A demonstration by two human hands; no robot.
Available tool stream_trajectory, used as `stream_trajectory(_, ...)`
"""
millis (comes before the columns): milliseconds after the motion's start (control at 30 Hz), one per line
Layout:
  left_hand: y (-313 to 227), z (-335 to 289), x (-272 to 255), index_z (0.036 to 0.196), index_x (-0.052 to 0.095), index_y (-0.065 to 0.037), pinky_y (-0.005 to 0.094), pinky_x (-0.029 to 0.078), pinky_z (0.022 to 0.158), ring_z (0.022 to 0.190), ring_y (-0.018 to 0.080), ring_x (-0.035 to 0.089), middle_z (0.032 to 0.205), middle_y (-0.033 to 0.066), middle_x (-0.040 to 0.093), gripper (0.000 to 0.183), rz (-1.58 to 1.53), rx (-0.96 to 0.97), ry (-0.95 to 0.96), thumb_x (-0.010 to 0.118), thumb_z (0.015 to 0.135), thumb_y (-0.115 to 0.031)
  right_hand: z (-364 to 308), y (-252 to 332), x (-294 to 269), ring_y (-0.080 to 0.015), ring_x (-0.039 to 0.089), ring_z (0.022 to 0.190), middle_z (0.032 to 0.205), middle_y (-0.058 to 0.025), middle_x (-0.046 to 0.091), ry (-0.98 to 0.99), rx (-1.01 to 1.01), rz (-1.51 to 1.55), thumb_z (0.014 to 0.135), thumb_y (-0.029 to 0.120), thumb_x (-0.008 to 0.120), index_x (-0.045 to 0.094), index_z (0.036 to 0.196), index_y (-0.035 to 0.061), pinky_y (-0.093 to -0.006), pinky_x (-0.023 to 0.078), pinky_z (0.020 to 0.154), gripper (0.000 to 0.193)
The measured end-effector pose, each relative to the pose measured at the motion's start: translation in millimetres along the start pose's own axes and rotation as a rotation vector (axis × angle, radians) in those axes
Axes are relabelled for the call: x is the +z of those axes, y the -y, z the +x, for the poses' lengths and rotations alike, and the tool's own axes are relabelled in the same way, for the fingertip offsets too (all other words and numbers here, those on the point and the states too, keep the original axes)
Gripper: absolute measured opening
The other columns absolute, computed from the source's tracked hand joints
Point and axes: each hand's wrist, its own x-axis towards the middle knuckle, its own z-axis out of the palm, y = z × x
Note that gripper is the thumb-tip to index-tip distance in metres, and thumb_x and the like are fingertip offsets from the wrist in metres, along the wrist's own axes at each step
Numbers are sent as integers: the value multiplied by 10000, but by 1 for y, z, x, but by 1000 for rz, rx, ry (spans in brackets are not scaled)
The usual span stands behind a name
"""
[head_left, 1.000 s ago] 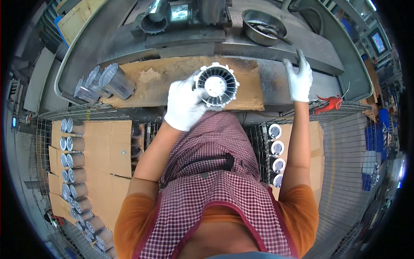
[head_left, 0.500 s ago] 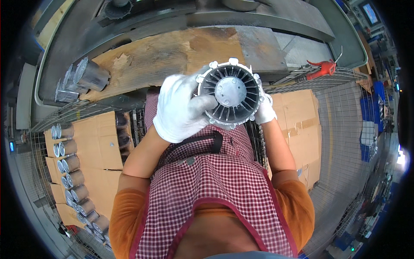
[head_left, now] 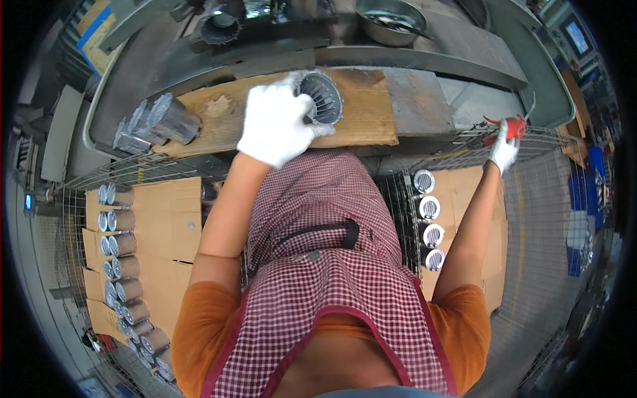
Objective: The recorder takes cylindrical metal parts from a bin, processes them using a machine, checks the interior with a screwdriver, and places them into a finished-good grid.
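In a white glove, my left hand (head_left: 273, 125) grips a round metal housing (head_left: 325, 94) by its near-left rim. Thin fins line the housing's inner wall, and its opening is turned up and toward the right. It is over the wooden board (head_left: 368, 109); whether it touches the wood I cannot tell. Far off to the right, my gloved right hand (head_left: 505, 152) is closed on a red air blow gun (head_left: 517, 127) with a thin bent nozzle, at the wire basket's upper edge. My right fingertips are partly hidden.
Several metal housings (head_left: 174, 119) stand at the board's left end. More lie in rows on cardboard (head_left: 166, 225) in the left wire basket. Further housings (head_left: 430, 207) line the right basket (head_left: 537, 199). A metal bowl (head_left: 391, 23) sits at the back.
My right hand has left the housing and moved right onto the blow gun. My left hand has carried the housing farther away and tilted it. Housings in the right basket now show.
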Motion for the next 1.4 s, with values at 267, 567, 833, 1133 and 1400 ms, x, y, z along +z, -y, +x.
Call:
stream_trajectory(267,0,9,22,792,727,-61,406,473,834,941,340,637,1180,246,607,487,31,-7,-11,783,585,-498,-101,75,-43,-181,581,691,812,-44,610,575,-168,681,855,475,656,654,1011,46,-304,479,655,457)
stream_trajectory(567,-2,4,21,768,715,-58,400,475,789,921,325,641,1206,232,598,463,-8,-17,32,790,569,-469,-207,145,-30,-400,635,839,867,-213,667,1202,-666,-205,825,616,588,626,1047,53,-431,495,745,607)
stream_trajectory(833,7,-12,15,752,717,-69,383,494,778,894,320,655,1166,219,624,477,-85,-14,-46,813,522,-475,-222,147,-35,-283,662,843,945,-157,684,1469,-488,-11,811,554,662,615,1184,83,-338,501,800,603)
stream_trajectory(1133,2,-49,-21,609,611,-128,376,503,770,892,295,674,1095,201,656,448,-247,-13,-317,898,368,-374,-84,124,-53,-91,576,717,935,-55,669,532,-312,431,809,332,742,649,1114,44,-263,465,652,430)
stream_trajectory(1400,-25,-70,-51,705,618,-130,447,459,925,1122,375,563,1220,251,580,562,-395,-20,-363,909,346,-451,28,39,-25,-242,635,937,1037,-99,681,164,-456,46,809,467,712,621,1199,67,-321,461,840,566)
